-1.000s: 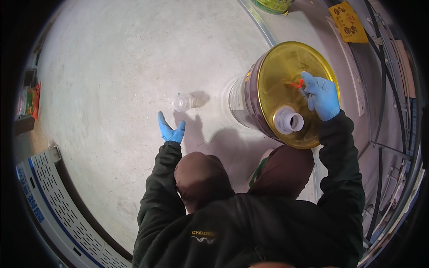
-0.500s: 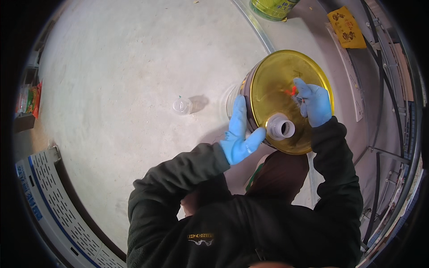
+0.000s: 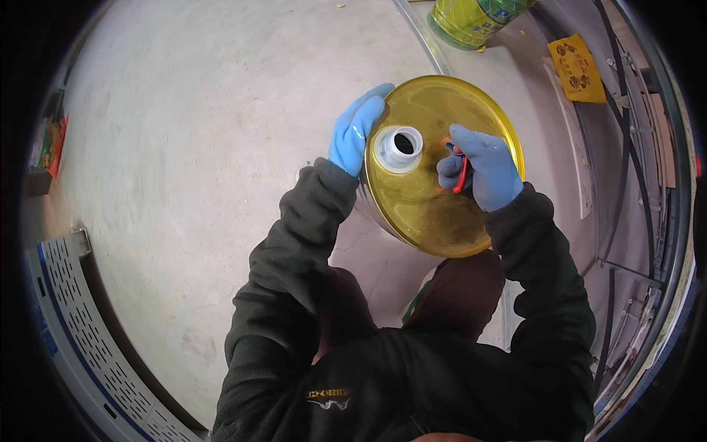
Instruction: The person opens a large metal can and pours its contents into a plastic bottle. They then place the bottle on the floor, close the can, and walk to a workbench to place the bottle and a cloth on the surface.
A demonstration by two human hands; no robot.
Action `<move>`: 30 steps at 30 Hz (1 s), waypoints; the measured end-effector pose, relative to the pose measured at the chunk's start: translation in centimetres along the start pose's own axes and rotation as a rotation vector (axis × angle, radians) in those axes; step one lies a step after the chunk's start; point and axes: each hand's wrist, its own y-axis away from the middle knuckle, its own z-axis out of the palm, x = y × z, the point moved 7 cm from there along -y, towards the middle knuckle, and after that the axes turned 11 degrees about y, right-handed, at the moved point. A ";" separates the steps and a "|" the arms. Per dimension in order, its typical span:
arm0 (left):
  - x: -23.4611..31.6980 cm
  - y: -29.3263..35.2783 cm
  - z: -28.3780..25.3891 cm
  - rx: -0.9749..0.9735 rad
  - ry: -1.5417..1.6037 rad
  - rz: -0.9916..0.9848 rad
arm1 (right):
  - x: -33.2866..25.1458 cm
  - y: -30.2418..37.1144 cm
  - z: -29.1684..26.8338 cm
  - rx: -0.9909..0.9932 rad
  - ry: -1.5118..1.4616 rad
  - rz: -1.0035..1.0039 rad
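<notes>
Before me is a metal drum (image 3: pixel 423 214) with a shiny gold lid, tipped so that the lid faces me. A white spout (image 3: pixel 398 149) with a dark open mouth sticks up from the lid's left part. My left hand (image 3: pixel 356 131), in a blue glove, grips the drum's upper left rim, fingers pressed along its edge and thumb hidden. Over the middle of the lid, my gloved right hand (image 3: pixel 486 168) is closed around a thin red handle (image 3: pixel 462 177). The handle's attachment to the lid is covered by the fingers.
A green printed container (image 3: pixel 471 22) stands at the far right, near a yellow packet (image 3: pixel 577 68). Along the right side run metal rack bars (image 3: pixel 624 177). At the left is a slotted grey panel (image 3: pixel 92 324). My left sleeve covers most of a small clear bottle (image 3: pixel 303 171).
The drum has turned clockwise and shifted left, carrying the spout from the lower part of the lid to its left. My left hand has moved up along the rim; my right stays at the handle.
</notes>
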 end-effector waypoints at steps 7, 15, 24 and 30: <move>0.2 0.5 -1.2 0.102 -0.029 -0.011 | -2.0 -0.5 -0.8 -0.184 0.434 -0.084; -3.5 11.7 -3.2 0.724 0.437 0.034 | -5.3 4.0 3.3 -0.187 1.492 -1.566; -9.6 24.3 2.1 1.005 0.286 -0.395 | -3.7 0.5 5.9 -0.844 2.097 -0.903; -9.4 26.1 4.9 1.030 0.537 -0.541 | -3.4 1.4 6.6 -0.868 2.274 -0.645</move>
